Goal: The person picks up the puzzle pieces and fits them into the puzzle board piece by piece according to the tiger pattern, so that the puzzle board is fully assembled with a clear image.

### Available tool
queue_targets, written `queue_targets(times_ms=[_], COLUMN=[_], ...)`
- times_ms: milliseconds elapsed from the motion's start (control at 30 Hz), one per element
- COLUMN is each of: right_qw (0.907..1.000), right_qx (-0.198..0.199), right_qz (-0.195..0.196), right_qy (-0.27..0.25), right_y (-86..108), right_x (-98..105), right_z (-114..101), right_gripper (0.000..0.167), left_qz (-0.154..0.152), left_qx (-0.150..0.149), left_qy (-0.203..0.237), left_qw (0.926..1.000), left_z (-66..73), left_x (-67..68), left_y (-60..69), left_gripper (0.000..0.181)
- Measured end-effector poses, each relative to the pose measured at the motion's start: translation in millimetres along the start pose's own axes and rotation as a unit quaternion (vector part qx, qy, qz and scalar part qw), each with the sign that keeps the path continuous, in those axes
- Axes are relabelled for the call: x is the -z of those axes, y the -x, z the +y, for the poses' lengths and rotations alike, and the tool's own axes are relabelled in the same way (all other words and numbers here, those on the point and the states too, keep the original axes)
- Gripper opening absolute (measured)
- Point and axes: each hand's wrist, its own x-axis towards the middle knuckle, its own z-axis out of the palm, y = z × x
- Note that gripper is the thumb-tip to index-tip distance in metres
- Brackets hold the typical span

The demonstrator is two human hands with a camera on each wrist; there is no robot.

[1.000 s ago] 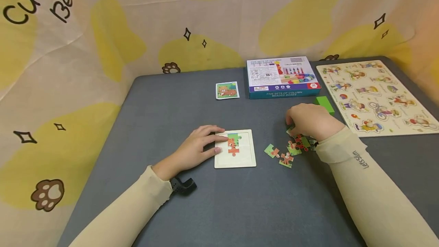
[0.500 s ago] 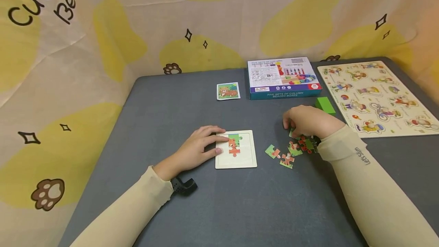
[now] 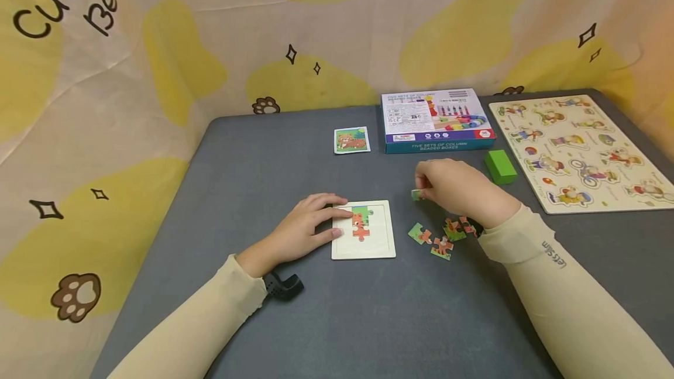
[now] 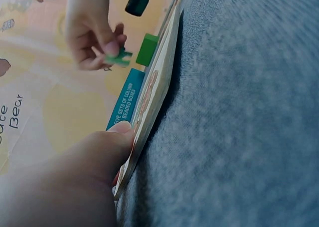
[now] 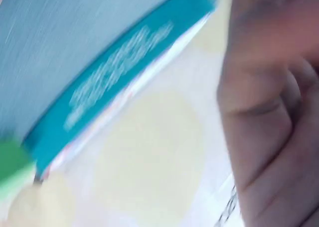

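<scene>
My right hand (image 3: 463, 189) pinches a green puzzle piece (image 3: 416, 195) between thumb and fingers, lifted off the table to the right of the tray; the left wrist view shows this green piece (image 4: 118, 58) too. With fingers spread, my left hand (image 3: 302, 224) rests on the left edge of a square, pale puzzle tray (image 3: 377, 244). Inside the tray sit joined pieces, a green one (image 3: 362, 213) above an orange one (image 3: 360, 233). Several loose puzzle pieces (image 3: 441, 247) lie on the table below my right hand, partly hidden by its wrist.
A small picture card (image 3: 351, 140) lies at the back, beside a teal and white box (image 3: 437, 121). A green block (image 3: 500, 166) stands just right of my right hand. A large wooden picture board (image 3: 584, 151) covers the right rear of the grey table (image 3: 253, 162).
My right hand has lifted a green puzzle piece from the loose group and moved left toward the tray, uncovering the green block. My left hand has stayed on the tray.
</scene>
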Motion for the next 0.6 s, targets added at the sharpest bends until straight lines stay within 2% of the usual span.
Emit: queue_targets(times_ms=[100,233,367,467,600], right_qw=[0.9986,0.9942,0.9901,0.9924,0.9971], right_qx=[0.022,0.029,0.017,0.014,0.036], right_qz=[0.018,-0.004,-0.012,-0.003,0.004], right_qy=[-0.044,-0.104,-0.139,-0.122,-0.067], right_y=[-4.0,-8.4,-10.3,-11.8,-13.5], right_x=[-12,-28,-40,-45,-46], right_z=[-13,-27,-35,-37,-37], right_gripper=[0.017,0.014,0.005,0.006,0.015], left_qz=[0.0,0.001,-0.001,-0.002,-0.004], left_qx=[0.001,0.0,-0.001,0.001,0.008], left_qy=[-0.001,0.0,-0.002,-0.004,-0.004], left_qw=[1.0,1.0,1.0,1.0,1.0], left_z=[0.4,1.4,2.3,2.5,2.8], left_x=[-0.4,-0.4,-0.2,0.1,1.3], left_y=[0.3,-0.3,-0.8,0.0,0.6], left_gripper=[0.04,0.039,0.038,0.039,0.039])
